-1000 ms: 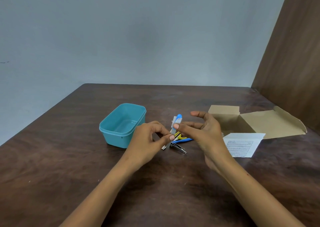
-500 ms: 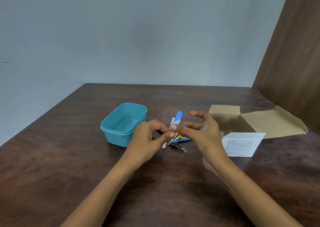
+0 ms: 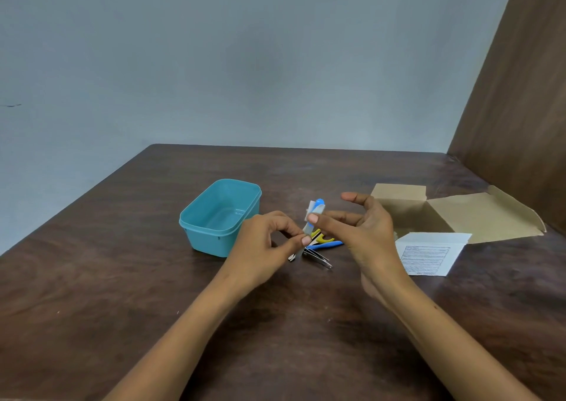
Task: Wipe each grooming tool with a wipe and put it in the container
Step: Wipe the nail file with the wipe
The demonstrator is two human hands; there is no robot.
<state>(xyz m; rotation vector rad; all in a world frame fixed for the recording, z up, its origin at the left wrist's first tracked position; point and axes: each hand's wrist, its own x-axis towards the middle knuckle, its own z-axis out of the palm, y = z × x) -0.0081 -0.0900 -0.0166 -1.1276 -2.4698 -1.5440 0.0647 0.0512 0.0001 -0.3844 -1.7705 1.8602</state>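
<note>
So the left hand (image 3: 269,241) has its grip pinched on the lower end of a blue-tipped tool (image 3: 318,202), held up over the middle of the counter (image 3: 122,278). The right hand (image 3: 364,226) pinches a white wipe (image 3: 311,211) around the tool near its top. The teal container (image 3: 220,217) sits just left of the hands, and more tools (image 3: 318,249) lie in a little pile underneath. An open cardboard box (image 3: 459,214) and a printed sheet (image 3: 428,253) are toward the right edge
</note>
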